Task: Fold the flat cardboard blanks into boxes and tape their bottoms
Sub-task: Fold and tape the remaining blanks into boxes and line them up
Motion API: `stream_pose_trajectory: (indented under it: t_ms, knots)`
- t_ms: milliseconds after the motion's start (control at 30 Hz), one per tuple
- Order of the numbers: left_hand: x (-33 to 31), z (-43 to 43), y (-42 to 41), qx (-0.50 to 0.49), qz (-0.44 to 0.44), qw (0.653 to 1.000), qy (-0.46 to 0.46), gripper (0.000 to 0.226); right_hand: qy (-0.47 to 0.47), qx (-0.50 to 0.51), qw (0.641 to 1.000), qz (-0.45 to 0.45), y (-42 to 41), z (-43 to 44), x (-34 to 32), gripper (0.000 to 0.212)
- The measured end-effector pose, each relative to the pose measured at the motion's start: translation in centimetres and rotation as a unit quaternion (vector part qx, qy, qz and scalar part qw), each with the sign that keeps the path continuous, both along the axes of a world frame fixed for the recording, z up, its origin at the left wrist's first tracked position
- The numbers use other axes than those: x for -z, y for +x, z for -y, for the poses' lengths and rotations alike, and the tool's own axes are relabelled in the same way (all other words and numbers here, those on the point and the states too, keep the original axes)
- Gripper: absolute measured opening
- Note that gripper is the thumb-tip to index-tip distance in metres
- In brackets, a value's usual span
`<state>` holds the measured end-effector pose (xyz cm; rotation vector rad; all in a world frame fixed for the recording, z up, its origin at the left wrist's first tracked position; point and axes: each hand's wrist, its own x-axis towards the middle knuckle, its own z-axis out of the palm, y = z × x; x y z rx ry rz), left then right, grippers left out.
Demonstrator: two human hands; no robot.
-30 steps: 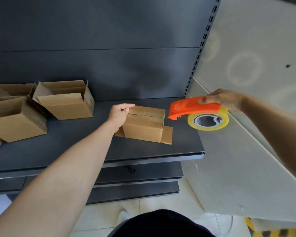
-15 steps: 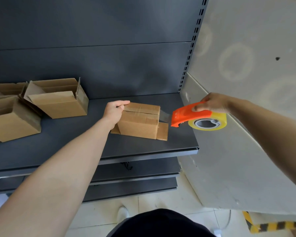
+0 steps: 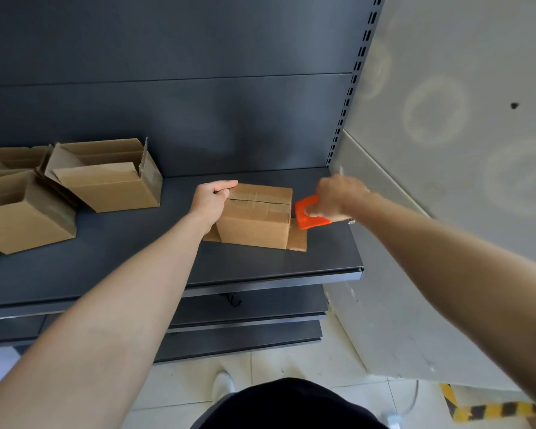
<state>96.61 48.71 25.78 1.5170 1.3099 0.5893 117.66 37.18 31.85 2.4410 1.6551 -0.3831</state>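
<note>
Left fingers: left hand (image 3: 210, 201) curled over the top left edge of the cardboard box (image 3: 256, 216), thumb laid along the upper rim, pressing it down.
Right fingers: right hand (image 3: 338, 196) wrapped round the handle of the orange tape dispenser (image 3: 307, 215); hand slightly blurred.
Dispenser: its front end touches the box's right end face, low by the corner; roll hidden behind the hand.
Box under the left fingers: stands flaps-down on the dark shelf (image 3: 260, 264), closed seam on top with a clear tape strip across it; one loose flap (image 3: 297, 239) lies flat on the shelf just below the dispenser.
Left of the left hand: open box (image 3: 112, 178) lying on its side, well apart.
Further left: another folded box (image 3: 25, 212), with more cardboard behind it at the frame edge.
Right of the right hand: grey wall panel (image 3: 446, 150).
</note>
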Motion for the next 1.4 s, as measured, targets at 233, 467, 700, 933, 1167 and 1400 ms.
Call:
stream_pose_trajectory:
  t_ms: [233, 467, 700, 933, 1167, 1400]
  knots:
    - [0.2, -0.1, -0.2, 0.014, 0.008, 1.000, 0.002, 0.035, 0.098, 0.086, 0.990, 0.051, 1.3, -1.7, 4.2, 0.043]
    - [0.3, -0.6, -0.5, 0.031, -0.002, 1.000, -0.004, 0.036, 0.070, 0.168, 0.983, -0.013, 1.1, -2.4, 7.6, 0.039]
    - [0.0, -0.6, -0.2, 0.003, 0.001, 1.000, -0.019, 0.044, 0.180, 0.273, 0.928, -0.177, -2.6, -3.9, 4.3, 0.033]
    - [0.1, -0.4, -0.8, -0.078, -0.033, 0.996, -0.017, 0.030, 0.123, 0.361, 0.852, -0.360, -5.3, -4.4, 3.4, 0.054]
    - [0.1, -0.1, -1.1, -0.112, -0.016, 0.992, -0.062, 0.035, 0.124, 0.392, 0.815, -0.408, -4.9, -3.8, 3.8, 0.053]
    - [-0.3, -0.1, -1.1, -0.105, -0.022, 0.990, -0.087, 0.040, 0.096, 0.415, 0.732, -0.531, -4.3, -2.9, 4.2, 0.049]
